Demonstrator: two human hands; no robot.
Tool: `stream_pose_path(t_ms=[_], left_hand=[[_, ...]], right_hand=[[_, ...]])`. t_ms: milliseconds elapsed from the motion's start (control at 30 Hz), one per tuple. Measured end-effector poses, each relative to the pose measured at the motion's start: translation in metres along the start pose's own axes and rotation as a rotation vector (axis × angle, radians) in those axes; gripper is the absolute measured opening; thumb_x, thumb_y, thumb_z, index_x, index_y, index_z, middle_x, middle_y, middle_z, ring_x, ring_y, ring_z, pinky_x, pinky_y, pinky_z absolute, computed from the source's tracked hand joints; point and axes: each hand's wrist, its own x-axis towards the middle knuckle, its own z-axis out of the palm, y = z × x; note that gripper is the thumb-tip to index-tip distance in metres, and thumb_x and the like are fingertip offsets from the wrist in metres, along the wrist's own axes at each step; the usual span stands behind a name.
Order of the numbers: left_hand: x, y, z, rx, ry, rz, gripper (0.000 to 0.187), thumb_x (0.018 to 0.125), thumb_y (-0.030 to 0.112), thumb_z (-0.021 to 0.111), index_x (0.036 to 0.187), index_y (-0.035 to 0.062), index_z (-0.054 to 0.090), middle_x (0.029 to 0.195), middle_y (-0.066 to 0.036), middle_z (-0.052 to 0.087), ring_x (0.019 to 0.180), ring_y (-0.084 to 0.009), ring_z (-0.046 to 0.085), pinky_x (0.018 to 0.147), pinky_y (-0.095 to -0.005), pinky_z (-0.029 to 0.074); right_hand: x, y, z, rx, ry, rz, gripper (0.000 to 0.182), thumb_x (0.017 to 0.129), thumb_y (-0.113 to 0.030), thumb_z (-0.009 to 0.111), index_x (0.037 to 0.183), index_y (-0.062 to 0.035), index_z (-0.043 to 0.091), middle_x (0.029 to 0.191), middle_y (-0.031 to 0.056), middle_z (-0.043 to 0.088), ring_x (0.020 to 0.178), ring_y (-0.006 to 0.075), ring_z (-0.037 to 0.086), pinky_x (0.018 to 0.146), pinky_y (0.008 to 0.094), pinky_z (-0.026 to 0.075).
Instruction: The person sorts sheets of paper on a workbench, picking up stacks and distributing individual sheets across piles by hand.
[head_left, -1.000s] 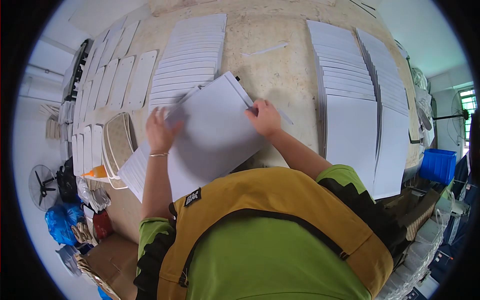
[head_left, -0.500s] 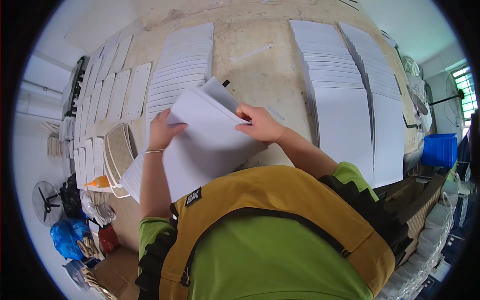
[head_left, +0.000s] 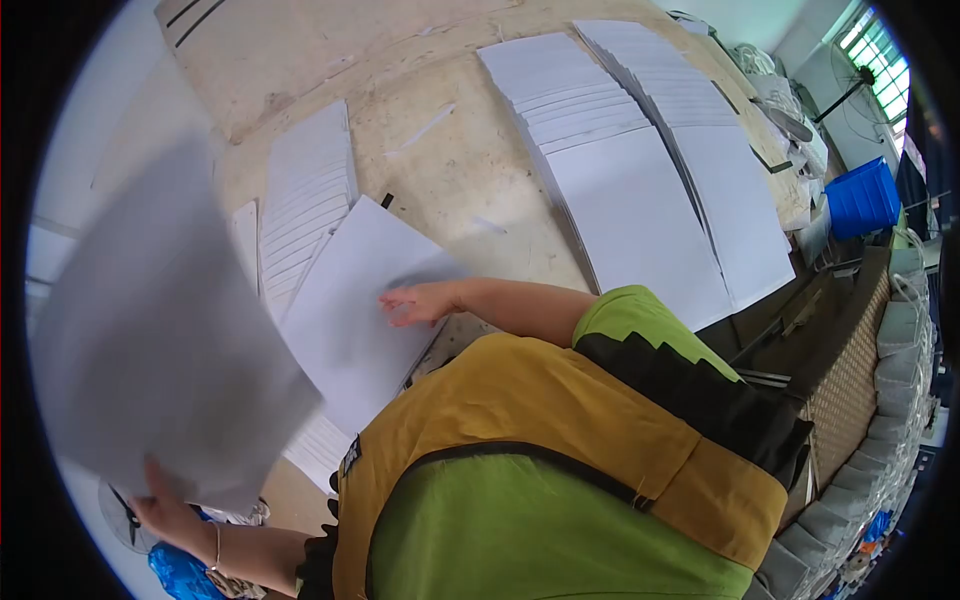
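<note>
**White sheet (head_left: 180,340) separated from the angled sheet pile (head_left: 345,335)**

Half a second earlier, both hands were placed at the upper sheets of the pile. The white sheet is now held clear to the left, raised and blurred by motion. Its lower edge is pinched by the left hand (head_left: 175,515); the fingers are closed on it, though those behind the sheet cannot be seen. No grip is shown by the right hand (head_left: 420,302): its fingers are loosely extended over the pile, and contact cannot be confirmed. Separation of this sheet is therefore judged complete, with its placement not yet made. The pile is left overlapping the left stepped row (head_left: 305,190) on the worktable (head_left: 480,130).
</note>
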Motion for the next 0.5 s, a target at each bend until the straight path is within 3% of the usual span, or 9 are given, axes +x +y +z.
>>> stream_pose_path(t_ms=[33, 67, 167, 233, 300, 333, 367, 400, 500], left_hand=[[-0.007, 0.027, 0.006, -0.124, 0.192, -0.047, 0.021, 0.083, 0.005, 0.062, 0.100, -0.0057, 0.060, 0.102, -0.012, 0.062, 0.091, -0.0167, 0.056, 0.079, -0.0308, 0.047], [-0.006, 0.031, 0.012, -0.126, 0.197, -0.044, 0.021, 0.083, 0.005, 0.062, 0.100, -0.0057, 0.060, 0.102, -0.012, 0.062, 0.091, -0.0167, 0.056, 0.079, -0.0308, 0.047], [-0.001, 0.041, 0.032, -0.760, 0.386, 0.171, 0.018, 0.083, 0.005, 0.060, 0.098, -0.0049, 0.061, 0.103, -0.015, 0.062, 0.089, -0.0218, 0.059, 0.079, -0.0377, 0.050], [0.005, 0.053, 0.066, -0.921, 0.313, 0.191, 0.019, 0.084, 0.006, 0.059, 0.098, -0.0048, 0.061, 0.101, -0.019, 0.061, 0.091, -0.0251, 0.058, 0.082, -0.0460, 0.050], [0.008, 0.059, 0.116, -1.143, 0.046, 0.197, 0.017, 0.084, 0.006, 0.058, 0.096, -0.0036, 0.063, 0.100, -0.019, 0.062, 0.089, -0.0245, 0.060, 0.079, -0.0424, 0.052], [0.004, 0.066, 0.150, -1.142, 0.026, 0.081, 0.015, 0.083, 0.005, 0.057, 0.094, -0.0027, 0.064, 0.099, -0.017, 0.062, 0.086, -0.0231, 0.061, 0.074, -0.0392, 0.053], [-0.015, 0.089, 0.184, -1.293, -0.243, 0.037, 0.014, 0.084, 0.005, 0.057, 0.094, -0.0015, 0.064, 0.097, -0.015, 0.063, 0.084, -0.0205, 0.062, 0.071, -0.0349, 0.054], [-0.026, 0.104, 0.220, -1.385, -0.481, 0.063, 0.013, 0.083, 0.002, 0.057, 0.095, -0.0005, 0.063, 0.095, -0.014, 0.063, 0.084, -0.0184, 0.062, 0.073, -0.0333, 0.053], [-0.100, 0.179, 0.314, -1.449, -0.516, -0.232, 0.020, 0.080, -0.002, 0.061, 0.097, 0.0071, 0.055, 0.096, -0.006, 0.061, 0.088, -0.0124, 0.058, 0.080, -0.0252, 0.047]], right_hand=[[-0.001, -0.002, 0.001, 0.000, -0.002, -0.003, 0.072, 0.085, -0.040, 0.054, 0.142, -0.0144, 0.018, 0.138, 0.0047, 0.035, 0.112, 0.0185, 0.044, 0.090, 0.0339, 0.039], [-0.004, -0.008, 0.001, -0.060, 0.069, -0.136, 0.075, 0.084, -0.039, 0.057, 0.142, -0.0137, 0.017, 0.138, 0.0069, 0.035, 0.113, 0.0186, 0.042, 0.091, 0.0339, 0.038], [-0.051, -0.052, -0.008, -0.081, 0.343, -0.544, 0.082, 0.080, -0.036, 0.064, 0.142, -0.0107, 0.016, 0.140, 0.0122, 0.031, 0.118, 0.0198, 0.038, 0.096, 0.0352, 0.034], [-0.082, -0.065, -0.032, -0.170, 0.676, -0.808, 0.083, 0.079, -0.035, 0.066, 0.141, -0.0070, 0.017, 0.142, 0.0111, 0.028, 0.123, 0.0200, 0.035, 0.100, 0.0361, 0.029], [-0.153, -0.092, -0.055, -0.394, 0.980, -0.874, 0.084, 0.078, -0.033, 0.067, 0.140, -0.0035, 0.019, 0.143, 0.0107, 0.027, 0.125, 0.0211, 0.032, 0.102, 0.0360, 0.026], [-0.187, -0.098, -0.067, -0.412, 1.000, -0.914, 0.083, 0.078, -0.031, 0.068, 0.139, -0.0024, 0.021, 0.141, 0.0107, 0.030, 0.123, 0.0201, 0.034, 0.101, 0.0355, 0.028], [-0.219, -0.100, -0.073, -0.431, 1.019, -0.953, 0.082, 0.078, -0.030, 0.069, 0.138, -0.0013, 0.023, 0.139, 0.0107, 0.033, 0.121, 0.0190, 0.037, 0.100, 0.0351, 0.030], [-0.248, -0.102, -0.067, -0.296, 1.013, -0.861, 0.075, 0.077, -0.027, 0.069, 0.135, -0.0007, 0.029, 0.131, 0.0100, 0.041, 0.114, 0.0177, 0.043, 0.096, 0.0340, 0.034], [-0.327, -0.102, -0.042, -0.075, 1.234, -0.470, 0.056, 0.077, -0.022, 0.070, 0.122, 0.0012, 0.048, 0.103, 0.0048, 0.059, 0.092, 0.0133, 0.056, 0.081, 0.0288, 0.046]])
